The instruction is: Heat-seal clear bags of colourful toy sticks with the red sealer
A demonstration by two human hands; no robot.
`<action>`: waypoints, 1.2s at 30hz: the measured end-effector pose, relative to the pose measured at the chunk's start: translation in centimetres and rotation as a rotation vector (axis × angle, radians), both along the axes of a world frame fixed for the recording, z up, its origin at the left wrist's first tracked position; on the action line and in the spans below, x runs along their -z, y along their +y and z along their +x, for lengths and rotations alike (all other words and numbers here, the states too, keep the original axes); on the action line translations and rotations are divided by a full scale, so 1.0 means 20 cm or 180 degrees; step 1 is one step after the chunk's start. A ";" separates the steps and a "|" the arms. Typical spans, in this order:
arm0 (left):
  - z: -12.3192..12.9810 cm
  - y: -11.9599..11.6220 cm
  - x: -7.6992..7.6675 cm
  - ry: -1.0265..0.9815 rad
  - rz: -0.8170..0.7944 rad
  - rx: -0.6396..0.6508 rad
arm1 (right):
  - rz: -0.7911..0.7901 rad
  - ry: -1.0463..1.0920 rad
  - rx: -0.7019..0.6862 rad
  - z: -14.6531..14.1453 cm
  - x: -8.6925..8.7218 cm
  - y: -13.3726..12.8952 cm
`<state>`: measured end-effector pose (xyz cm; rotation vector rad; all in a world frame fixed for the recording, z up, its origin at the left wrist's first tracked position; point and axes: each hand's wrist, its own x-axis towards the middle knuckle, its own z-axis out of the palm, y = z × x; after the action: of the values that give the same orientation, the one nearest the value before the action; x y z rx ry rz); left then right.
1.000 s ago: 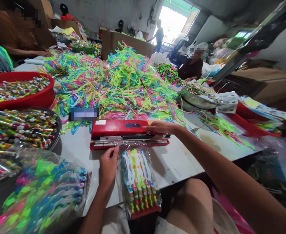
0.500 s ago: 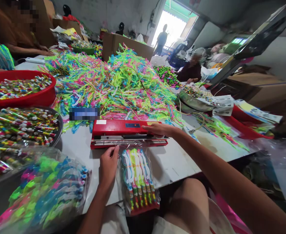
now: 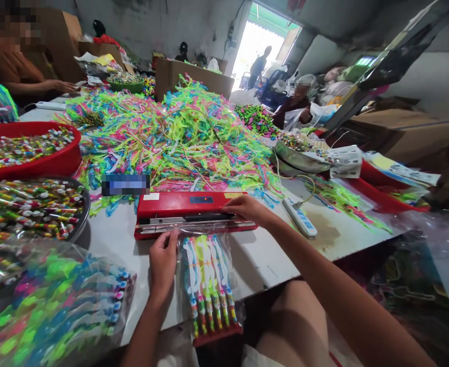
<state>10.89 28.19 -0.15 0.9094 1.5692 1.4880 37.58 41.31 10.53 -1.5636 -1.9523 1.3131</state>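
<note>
A red heat sealer [image 3: 163, 205] with a dark bar along its front lies on the white table [image 3: 260, 250]. Against its front edge is the top of a clear plastic bag [image 3: 229, 255], which hangs past the table's edge. Several toy sticks [image 3: 209, 285] with coloured beads and pale ribbons show inside the bag. My left hand [image 3: 164, 260] pinches the bag's upper left corner, close to the sealer. Over the sealer's right half, my right hand [image 3: 245, 208] has its fingers curled on the bar; the fingertips are partly hidden.
A large heap of coloured ribbons [image 3: 186, 132] covers the table behind the sealer. Bead sticks fill a red basin [image 3: 66, 155] and a dark basin [image 3: 84, 209] at left. A filled bag [image 3: 67, 306] lies front left. A power strip [image 3: 300, 218] sits at right. Other people work farther back.
My right hand has shifted from lying on the sealer's top to curled fingers at its front bar. My left hand still pinches the bag. The view has turned slightly right.
</note>
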 end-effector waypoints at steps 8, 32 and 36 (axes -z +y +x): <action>-0.12 -0.09 -0.10 0.1335 0.0066 -0.0168 | 0.1187 0.0309 0.0001 -0.03 0.16 0.04; 0.18 0.81 -0.66 0.3615 0.0445 0.3953 | 0.1562 0.0046 -0.1210 0.02 0.09 0.13; 0.16 0.81 -0.68 0.3774 0.0521 0.3820 | 0.1689 -0.0110 -0.1130 0.00 0.10 0.14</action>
<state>14.01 44.49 13.39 2.4882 1.0504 0.1072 37.65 44.07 8.53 -1.0243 -2.4190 0.7714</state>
